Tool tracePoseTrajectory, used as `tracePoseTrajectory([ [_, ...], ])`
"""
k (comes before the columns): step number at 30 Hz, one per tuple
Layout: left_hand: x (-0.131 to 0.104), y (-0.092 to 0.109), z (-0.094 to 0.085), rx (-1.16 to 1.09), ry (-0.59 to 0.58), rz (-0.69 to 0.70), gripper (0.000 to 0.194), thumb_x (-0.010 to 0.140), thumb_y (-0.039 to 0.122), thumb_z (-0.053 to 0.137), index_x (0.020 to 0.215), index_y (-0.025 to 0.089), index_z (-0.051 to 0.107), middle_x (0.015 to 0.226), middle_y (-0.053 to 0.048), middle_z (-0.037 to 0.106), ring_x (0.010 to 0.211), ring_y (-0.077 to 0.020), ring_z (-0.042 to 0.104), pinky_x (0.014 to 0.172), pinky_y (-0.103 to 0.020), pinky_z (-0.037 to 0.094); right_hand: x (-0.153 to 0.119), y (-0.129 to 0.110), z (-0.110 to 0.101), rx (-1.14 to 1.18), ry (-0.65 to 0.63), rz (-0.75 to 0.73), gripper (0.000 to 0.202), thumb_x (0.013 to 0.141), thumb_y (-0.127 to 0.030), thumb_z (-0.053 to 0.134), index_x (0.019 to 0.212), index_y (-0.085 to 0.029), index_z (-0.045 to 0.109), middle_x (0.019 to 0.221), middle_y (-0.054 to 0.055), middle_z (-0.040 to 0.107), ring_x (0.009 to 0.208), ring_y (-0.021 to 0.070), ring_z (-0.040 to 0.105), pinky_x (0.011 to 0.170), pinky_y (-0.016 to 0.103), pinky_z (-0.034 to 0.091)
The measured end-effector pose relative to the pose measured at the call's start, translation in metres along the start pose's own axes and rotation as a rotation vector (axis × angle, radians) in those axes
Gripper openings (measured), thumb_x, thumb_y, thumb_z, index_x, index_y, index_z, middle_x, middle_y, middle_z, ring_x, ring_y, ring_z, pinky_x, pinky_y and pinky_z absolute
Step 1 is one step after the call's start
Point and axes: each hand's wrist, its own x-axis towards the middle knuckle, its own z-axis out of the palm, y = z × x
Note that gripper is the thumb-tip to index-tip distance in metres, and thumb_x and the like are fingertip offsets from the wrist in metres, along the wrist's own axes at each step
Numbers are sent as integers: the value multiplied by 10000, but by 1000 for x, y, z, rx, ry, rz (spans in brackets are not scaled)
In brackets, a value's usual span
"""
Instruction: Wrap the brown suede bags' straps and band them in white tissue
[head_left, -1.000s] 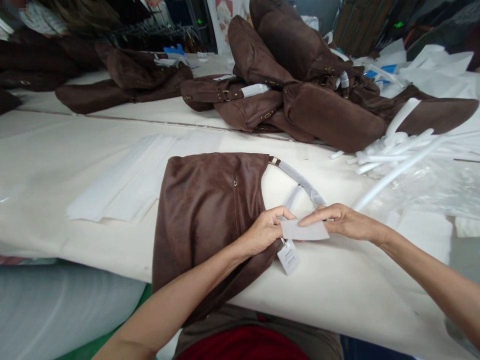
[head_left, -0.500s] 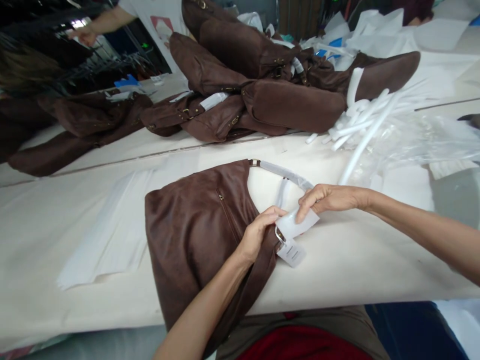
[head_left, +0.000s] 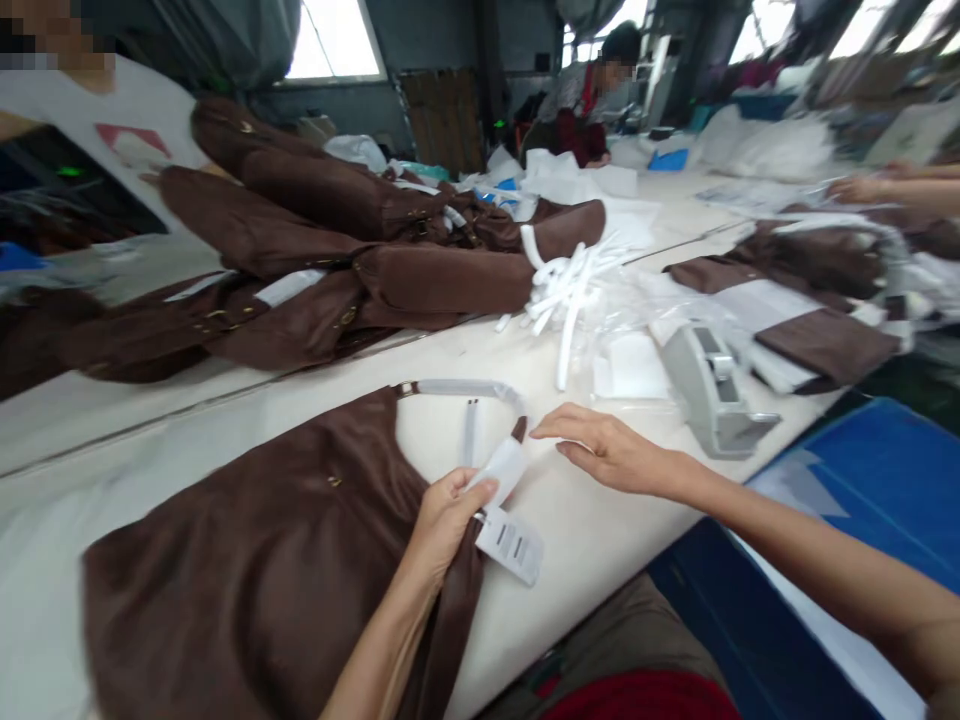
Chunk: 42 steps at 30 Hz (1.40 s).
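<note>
A brown leather handbag (head_left: 285, 570) lies on the pale table before me, its strap (head_left: 457, 387) looped out to the right and partly covered in white wrapping. My left hand (head_left: 450, 510) pinches a white wrapping sheet (head_left: 504, 465) around the strap's near end. Just below those fingers hangs a white printed tag (head_left: 511, 545). To the right, my right hand (head_left: 600, 445) is off the strap, fingers apart and holding nothing. A grey tape dispenser (head_left: 709, 385) stands beyond it.
Several brown bags (head_left: 442, 280) are heaped along the back. White foam tubes (head_left: 566, 290) and clear plastic lie beside them. At right is another brown bag (head_left: 817, 330), near a co-worker's hands (head_left: 862, 188). Other people stand behind the table.
My right hand has let go of the white sheet and opened to the right. My left hand keeps hold. The view has swung right, bringing the tape dispenser into sight.
</note>
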Motion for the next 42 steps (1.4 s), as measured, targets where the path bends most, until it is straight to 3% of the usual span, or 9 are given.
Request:
tracePoseTrajectory([
  [2, 3, 1, 2, 37, -16, -7, 437, 580, 498, 819, 775, 128, 690, 610, -17, 671, 519, -140, 538, 529, -223, 376, -42, -4, -24, -38, 231, 243, 313, 933, -290, 532, 1210, -221, 661, 1042, 90, 689, 958, 221, 648, 888, 367, 508],
  [6, 7, 6, 14, 71, -27, 14, 475, 535, 538, 821, 758, 142, 686, 590, -12, 660, 509, -155, 545, 515, -232, 395, -109, 3, -91, -101, 673, 736, 348, 797, -511, 655, 939, -197, 703, 879, 75, 705, 816, 248, 629, 754, 360, 488],
  [9, 9, 7, 22, 109, -29, 37, 484, 536, 557, 815, 753, 151, 667, 576, -2, 646, 497, -156, 540, 497, -231, 392, -133, 16, -127, -69, 711, 936, 433, 665, -604, 693, 790, -189, 698, 847, 87, 710, 832, 269, 607, 742, 367, 455],
  [11, 12, 4, 22, 110, -30, 41, 485, 541, 555, 815, 761, 152, 660, 575, 0, 644, 493, -154, 538, 488, -229, 391, -137, 24, -136, -25, 659, 1028, 456, 595, -620, 715, 734, -186, 706, 820, 92, 715, 829, 272, 605, 713, 362, 442],
  [20, 18, -4, 13, 71, -26, -6, 515, 525, 545, 820, 813, 151, 656, 570, 9, 630, 504, -169, 567, 489, -241, 420, -126, 29, -128, 70, 632, 1214, 423, 527, -546, 739, 709, -165, 725, 750, 101, 695, 800, 244, 575, 686, 350, 409],
  [28, 15, -1, 16, 63, 8, -19, 496, 519, 499, 807, 830, 145, 652, 533, 32, 602, 484, -149, 560, 483, -219, 415, -124, 23, -128, 142, 697, 1168, 371, 558, -489, 732, 777, -190, 725, 717, 80, 684, 808, 253, 589, 722, 368, 411],
  [33, 18, -5, 12, 63, 27, -21, 497, 519, 487, 823, 839, 140, 666, 562, 16, 635, 496, -151, 566, 487, -220, 421, -143, 12, -128, 144, 807, 1112, 395, 564, -558, 728, 723, -200, 679, 786, 87, 684, 856, 263, 579, 704, 358, 412],
  [38, 14, -5, 14, 72, 61, -3, 442, 583, 460, 818, 868, 149, 686, 629, -7, 696, 512, -143, 581, 498, -209, 435, -168, -12, -101, 370, 843, 1088, 387, 558, -501, 803, 695, -195, 610, 739, 61, 641, 643, 160, 527, 545, 291, 393],
  [42, 13, -3, 17, 59, 66, -9, 416, 582, 423, 824, 869, 154, 689, 676, -21, 726, 521, -145, 592, 504, -211, 444, -170, -1, -77, 457, 896, 1120, 426, 528, -484, 825, 668, -208, 532, 586, -5, 558, 512, 108, 455, 470, 253, 352],
])
